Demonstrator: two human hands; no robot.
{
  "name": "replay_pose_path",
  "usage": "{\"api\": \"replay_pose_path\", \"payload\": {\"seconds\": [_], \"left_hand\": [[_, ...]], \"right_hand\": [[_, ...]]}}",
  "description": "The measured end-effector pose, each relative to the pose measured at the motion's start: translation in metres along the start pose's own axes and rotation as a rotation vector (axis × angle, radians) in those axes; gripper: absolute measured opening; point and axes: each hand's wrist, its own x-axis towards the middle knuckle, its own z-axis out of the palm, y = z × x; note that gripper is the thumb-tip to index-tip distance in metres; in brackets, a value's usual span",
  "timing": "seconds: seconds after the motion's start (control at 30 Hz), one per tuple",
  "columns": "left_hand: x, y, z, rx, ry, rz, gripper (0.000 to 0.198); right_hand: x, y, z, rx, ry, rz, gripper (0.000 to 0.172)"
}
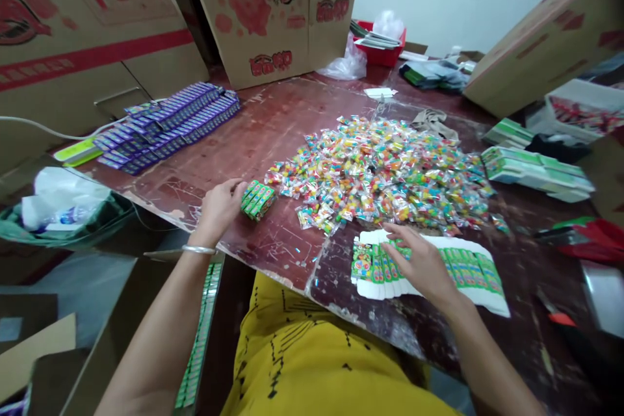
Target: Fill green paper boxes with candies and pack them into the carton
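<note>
My left hand (pixel 219 208), with a silver bangle at the wrist, rests at the left side of a small group of green candy boxes (pixel 257 199). Its fingertips touch or nearly touch the boxes, without wrapping round them. Over a fanned row of flat green-and-white cartons (pixel 468 268) is my right hand (pixel 422 264), fingers spread and partly hiding the middle of the row. Whether those fingers press on the cartons is hard to see. Just beyond lies a wide heap of clear sachets of colourful candies (pixel 390 172).
Purple boxes (pixel 170 123) are stacked at the left. Large cardboard boxes (pixel 273 13) stand behind. More green cartons (pixel 536 169) lie at the right, near scissors (pixel 556 309). A red bin (pixel 383 52) is at the back. Below the table edge, an open carton holds green boxes (pixel 197 344).
</note>
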Motion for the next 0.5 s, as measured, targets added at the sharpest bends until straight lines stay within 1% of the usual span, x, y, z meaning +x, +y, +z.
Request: {"api": "replay_pose_path", "payload": {"seconds": [0.07, 0.13, 0.17, 0.2, 0.27, 0.3, 0.33, 0.37, 0.43, 0.5], "left_hand": [[-0.012, 0.009, -0.001, -0.016, 0.137, 0.021, 0.041], [-0.034, 0.028, 0.004, -0.082, 0.295, 0.083, 0.044], [-0.049, 0.041, 0.009, -0.146, 0.318, 0.14, 0.046], [-0.066, 0.055, 0.016, -0.237, 0.274, 0.212, 0.046], [-0.101, 0.084, 0.036, -0.362, 0.035, 0.435, 0.048], [-0.118, 0.099, 0.047, -0.363, -0.075, 0.514, 0.051], [-0.133, 0.112, 0.057, -0.34, -0.16, 0.559, 0.052], [-0.145, 0.123, 0.067, -0.304, -0.221, 0.581, 0.056], [-0.159, 0.138, 0.083, -0.219, -0.269, 0.603, 0.062], [-0.164, 0.145, 0.091, -0.163, -0.273, 0.583, 0.066]], "right_hand": [[-0.001, 0.007, -0.004, 0.003, 0.027, 0.034, 0.03], [-0.001, 0.012, -0.004, -0.026, 0.042, 0.044, 0.024], [0.0, 0.013, -0.003, -0.052, 0.038, 0.041, 0.024], [0.001, 0.013, -0.001, -0.084, 0.02, 0.034, 0.024], [0.003, 0.011, 0.005, -0.148, -0.023, 0.006, 0.024], [0.005, 0.009, 0.009, -0.179, -0.037, -0.011, 0.025], [0.007, 0.007, 0.012, -0.206, -0.043, -0.032, 0.025], [0.009, 0.005, 0.016, -0.229, -0.045, -0.054, 0.026], [0.013, 0.001, 0.023, -0.263, -0.043, -0.097, 0.029], [0.017, -0.001, 0.028, -0.283, -0.054, -0.124, 0.028]]}}
